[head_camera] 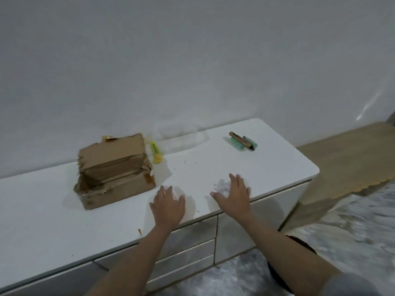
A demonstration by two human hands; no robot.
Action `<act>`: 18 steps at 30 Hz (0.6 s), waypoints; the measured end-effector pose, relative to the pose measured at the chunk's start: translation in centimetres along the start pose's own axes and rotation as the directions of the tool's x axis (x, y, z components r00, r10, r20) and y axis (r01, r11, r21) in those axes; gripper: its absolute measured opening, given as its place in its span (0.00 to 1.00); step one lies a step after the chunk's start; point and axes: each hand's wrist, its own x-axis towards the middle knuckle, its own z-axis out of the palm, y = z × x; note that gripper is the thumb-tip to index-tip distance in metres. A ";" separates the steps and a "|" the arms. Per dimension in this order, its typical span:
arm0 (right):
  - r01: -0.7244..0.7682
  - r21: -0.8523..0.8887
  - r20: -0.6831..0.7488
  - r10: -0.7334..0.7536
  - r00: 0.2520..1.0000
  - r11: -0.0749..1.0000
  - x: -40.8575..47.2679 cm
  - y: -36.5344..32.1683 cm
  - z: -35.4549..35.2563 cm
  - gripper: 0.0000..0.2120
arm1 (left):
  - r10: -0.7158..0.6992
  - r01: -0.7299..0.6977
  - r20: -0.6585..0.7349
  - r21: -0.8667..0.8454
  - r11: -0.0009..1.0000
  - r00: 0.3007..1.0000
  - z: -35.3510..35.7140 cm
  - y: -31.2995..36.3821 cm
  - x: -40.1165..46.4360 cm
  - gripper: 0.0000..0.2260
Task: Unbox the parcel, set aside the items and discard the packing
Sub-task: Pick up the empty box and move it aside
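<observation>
A torn brown cardboard box (115,169) lies open on the white cabinet top (213,161), left of centre. A yellow-green box cutter (156,152) lies just right of the box. Clear plastic packing (181,136) rests against the wall behind it. Several pen-like items (242,141), green and gold, lie together at the back right. My left hand (168,205) is flat on the cabinet top near its front edge, fingers spread. My right hand (234,194) is spread over a small crumpled bit of clear plastic (221,185); whether it grips it is unclear.
Drawers (192,236) run along the cabinet front below my hands. A wooden platform (350,154) lies to the right, past the cabinet's rounded corner. The white wall stands close behind. Small cardboard scraps (140,231) dot the top.
</observation>
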 end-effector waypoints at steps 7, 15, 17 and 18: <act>0.050 -0.345 0.060 -0.031 0.998 0.937 3.3 -1.4 2.9 0.53 | 0.053 -0.036 -0.081 0.190 0.981 0.995 1.1 -1.5 -0.2 0.33; 0.329 -0.234 0.287 -0.259 0.922 0.915 8.0 -3.0 3.7 0.48 | 0.075 -0.039 -0.151 0.226 0.973 0.986 1.7 -2.0 0.0 0.29; 0.385 -0.222 0.328 -0.303 0.895 0.896 9.8 -4.4 4.4 0.48 | 0.075 -0.037 -0.162 0.227 0.973 0.984 1.8 -2.2 -0.1 0.29; 0.410 -0.220 0.347 -0.321 0.881 0.885 10.5 -5.0 4.7 0.48 | 0.078 -0.039 -0.167 0.227 0.973 0.983 1.7 -2.2 -0.1 0.28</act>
